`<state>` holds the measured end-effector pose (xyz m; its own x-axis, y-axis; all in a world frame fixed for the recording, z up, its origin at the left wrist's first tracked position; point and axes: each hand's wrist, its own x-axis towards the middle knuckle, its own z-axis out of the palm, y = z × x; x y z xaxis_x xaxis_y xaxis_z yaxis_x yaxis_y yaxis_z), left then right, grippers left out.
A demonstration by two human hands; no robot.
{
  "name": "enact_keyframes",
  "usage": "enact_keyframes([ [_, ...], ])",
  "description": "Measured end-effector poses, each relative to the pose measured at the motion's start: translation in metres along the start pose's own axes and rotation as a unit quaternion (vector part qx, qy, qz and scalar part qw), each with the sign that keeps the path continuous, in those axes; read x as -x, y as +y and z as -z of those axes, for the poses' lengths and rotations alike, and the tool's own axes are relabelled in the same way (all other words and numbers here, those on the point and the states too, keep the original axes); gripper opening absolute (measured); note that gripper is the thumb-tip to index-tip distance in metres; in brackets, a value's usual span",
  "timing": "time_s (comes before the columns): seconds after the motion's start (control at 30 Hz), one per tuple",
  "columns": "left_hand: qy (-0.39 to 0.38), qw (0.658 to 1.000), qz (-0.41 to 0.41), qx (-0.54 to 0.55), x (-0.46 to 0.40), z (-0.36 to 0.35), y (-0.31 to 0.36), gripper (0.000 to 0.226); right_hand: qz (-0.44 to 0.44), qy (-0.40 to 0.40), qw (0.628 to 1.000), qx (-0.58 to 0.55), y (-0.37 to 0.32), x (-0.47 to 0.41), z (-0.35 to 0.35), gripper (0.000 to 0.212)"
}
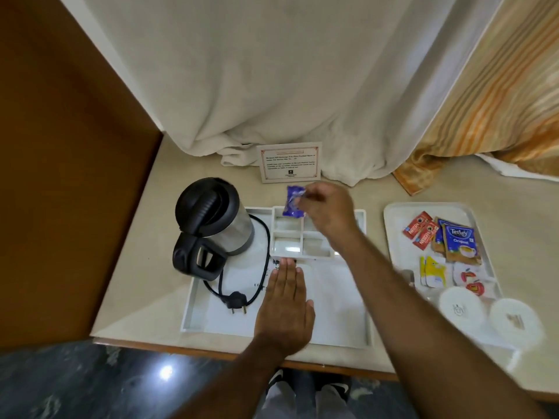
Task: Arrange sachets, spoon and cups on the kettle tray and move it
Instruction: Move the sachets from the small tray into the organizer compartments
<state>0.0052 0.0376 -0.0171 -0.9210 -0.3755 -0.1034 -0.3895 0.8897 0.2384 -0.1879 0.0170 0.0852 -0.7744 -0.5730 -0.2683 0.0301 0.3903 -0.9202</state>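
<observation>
Over the far compartments of the white plastic kettle tray (193,300), my right hand (328,214) pinches a purple foil sachet (292,205), long axis hanging roughly top-to-bottom. My left hand (286,300) lies flat, fingers together, on the tray. Beige counter (145,285), white curtain (272,71) behind.

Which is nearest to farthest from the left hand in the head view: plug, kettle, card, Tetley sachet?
From the left hand, flat on the kettle tray:
1. Plug, just to its left on the tray.
2. Kettle, up and left, at the tray's far left corner.
3. Card and Tetley sachet: too close to call; card straight behind, sachet on the right tray.
</observation>
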Motion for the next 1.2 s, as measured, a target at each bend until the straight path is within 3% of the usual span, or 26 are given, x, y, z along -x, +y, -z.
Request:
enact_keyframes([
  [0.17, -0.01, 1.0, 0.008, -0.007, -0.001, -0.004, -0.003, 0.065, 0.067, 0.005, 0.972, 0.226, 0.029, 0.008, -0.031, 0.014],
  [0.27, -0.009, 1.0, 0.009, -0.005, 0.0, -0.004, -0.003, 0.065, 0.149, 0.046, 0.932, 0.328, 0.035, 0.014, -0.033, 0.029],
  [0.33, 0.004, 1.0, 0.002, 0.004, 0.0, -0.004, -0.003, 0.064, 0.167, 0.079, 0.932, 0.31, 0.034, 0.018, -0.026, 0.042],
  [0.4, 0.021, 1.0, -0.007, 0.015, 0.002, -0.004, -0.005, 0.062, 0.184, 0.137, 0.938, 0.261, 0.032, 0.021, -0.008, 0.042],
  [0.47, 0.038, 0.999, -0.021, 0.016, 0.003, -0.004, -0.007, 0.062, 0.206, 0.219, 0.911, 0.283, 0.034, 0.021, 0.026, 0.032],
  [0.53, 0.042, 0.998, -0.035, 0.009, 0.003, -0.008, -0.006, 0.061, 0.172, 0.26, 0.885, 0.346, 0.044, 0.018, 0.073, 0.028],
  [0.6, 0.027, 0.999, -0.031, 0.001, 0.002, -0.01, -0.006, 0.064, 0.077, 0.22, 0.865, 0.445, 0.056, 0.01, 0.123, 0.032],
  [0.67, 0.009, 1.0, -0.025, -0.008, 0.0, -0.01, -0.006, 0.067, -0.011, 0.107, 0.812, 0.574, 0.07, -0.001, 0.163, 0.041],
  [0.73, 0.0, 1.0, -0.021, -0.014, 0.001, -0.01, -0.006, 0.069, -0.03, -0.026, 0.743, 0.668, 0.079, -0.011, 0.184, 0.048],
  [0.8, -0.005, 1.0, -0.02, -0.023, 0.0, -0.009, -0.006, 0.072, -0.004, -0.09, 0.718, 0.69, 0.085, -0.019, 0.19, 0.049],
  [0.9, -0.007, 0.999, -0.021, -0.027, -0.001, -0.008, -0.006, 0.072, 0.022, -0.092, 0.737, 0.669, 0.087, -0.028, 0.193, 0.047],
  [1.0, -0.012, 0.999, -0.023, -0.032, 0.0, -0.008, -0.006, 0.072, 0.022, -0.096, 0.765, 0.636, 0.086, -0.031, 0.197, 0.025],
  [1.2, -0.012, 0.999, -0.017, -0.043, -0.002, -0.003, -0.003, 0.073, 0.01, -0.085, 0.853, 0.515, 0.056, -0.026, 0.199, 0.008],
])
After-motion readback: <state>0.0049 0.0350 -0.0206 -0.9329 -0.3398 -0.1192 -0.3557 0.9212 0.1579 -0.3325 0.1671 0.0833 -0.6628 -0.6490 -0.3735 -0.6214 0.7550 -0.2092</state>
